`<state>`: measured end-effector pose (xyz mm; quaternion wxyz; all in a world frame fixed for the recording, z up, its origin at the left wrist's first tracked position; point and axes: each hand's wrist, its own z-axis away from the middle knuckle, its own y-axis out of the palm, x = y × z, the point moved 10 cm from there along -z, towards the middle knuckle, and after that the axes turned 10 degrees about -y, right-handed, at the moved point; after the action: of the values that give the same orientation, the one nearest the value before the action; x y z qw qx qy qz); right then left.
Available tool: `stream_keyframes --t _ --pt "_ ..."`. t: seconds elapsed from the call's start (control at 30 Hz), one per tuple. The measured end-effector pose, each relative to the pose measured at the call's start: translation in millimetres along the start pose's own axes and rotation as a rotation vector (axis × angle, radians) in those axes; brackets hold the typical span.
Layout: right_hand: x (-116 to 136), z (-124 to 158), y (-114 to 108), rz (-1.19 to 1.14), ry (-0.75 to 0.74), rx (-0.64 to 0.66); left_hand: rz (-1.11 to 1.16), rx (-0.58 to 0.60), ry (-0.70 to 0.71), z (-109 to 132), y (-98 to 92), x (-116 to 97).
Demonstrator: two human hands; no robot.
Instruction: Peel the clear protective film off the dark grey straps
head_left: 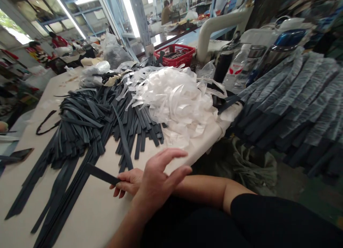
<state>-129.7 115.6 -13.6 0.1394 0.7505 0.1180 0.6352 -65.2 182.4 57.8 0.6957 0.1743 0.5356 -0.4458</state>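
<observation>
My right hand [125,183] reaches in from the right, its arm in a black sleeve, and is closed on the end of a black strip [100,173] that points left over the beige table [102,212]. My left hand [158,180] is in front of the right and partly covers it. Its fingers are stretched out and apart, with nothing in them. Just beyond both hands lies a large heap of black strips [88,123]. A pile of white plastic bands [174,98] sits to the right of that heap.
Long black strips [61,194] trail toward the table's near left edge. A red basket [175,55] stands at the back, bottles and flasks [238,67] at the right. Stacked grey-black bundles [294,101] fill the right side. Other people work at far tables.
</observation>
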Motion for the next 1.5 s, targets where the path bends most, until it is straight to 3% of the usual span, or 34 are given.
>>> stream_keyframes --t 0.07,0.13,0.23,0.4,0.47,0.5,0.57,0.63,0.7,0.77,0.83,0.9,0.97,1.07,1.17,1.3,1.4,1.5 --pt "0 -1 0 -0.025 0.011 -0.013 -0.221 0.006 0.202 -27 27.2 -32" --pt "0 -4 -1 -0.067 0.031 -0.025 -0.58 -0.032 0.409 -41 52.6 -54" --pt "0 -8 -7 -0.139 0.06 -0.06 -0.989 -0.116 0.597 -50 77.1 -64" --pt "-5 -14 -19 -0.216 0.088 -0.117 -1.081 -0.041 0.634 -63 93.3 -58" --pt "-7 -15 -23 -0.227 0.092 -0.133 -0.952 -0.045 0.594 -72 79.7 -64" --pt "-8 -15 -24 -0.228 0.093 -0.138 -0.83 -0.074 0.557 -78 63.3 -70" --pt "-6 -15 -27 -0.212 0.09 -0.145 -0.457 -0.157 0.471 -92 9.8 -82" --pt "-2 -13 -28 -0.186 0.089 -0.138 -0.009 -0.258 0.404 -99 -63.6 -87" --pt "3 -11 -26 -0.168 0.094 -0.118 0.375 -0.383 0.377 -91 -144.0 -81" --pt "7 -7 -25 -0.156 0.099 -0.099 0.6 -0.528 0.389 -66 -217.9 -66" --pt "10 -4 -27 -0.138 0.091 -0.087 0.698 -0.666 0.413 -29 -275.7 -45" --pt "13 -1 -30 -0.107 0.076 -0.081 0.718 -0.775 0.421 9 -312.8 -18" --pt "20 -1 -34 -0.051 0.054 -0.096 0.713 -0.855 0.419 43 -331.0 10" --pt "37 -10 -30 0.029 0.026 -0.102 0.654 -0.924 0.403 81 -330.5 45" --pt "51 -33 7 0.053 0.031 0.061 0.553 -0.934 0.35 99 -310.1 68" --pt "51 -65 65 0.045 0.061 0.251 0.464 -0.884 0.312 102 -277.6 83" --pt "43 -82 93 -0.05 0.079 0.252 0.458 -0.851 0.308 101 -261.1 90" --pt "37 -91 107 -0.137 0.106 0.231 0.512 -0.845 0.279 100 -252.7 101"
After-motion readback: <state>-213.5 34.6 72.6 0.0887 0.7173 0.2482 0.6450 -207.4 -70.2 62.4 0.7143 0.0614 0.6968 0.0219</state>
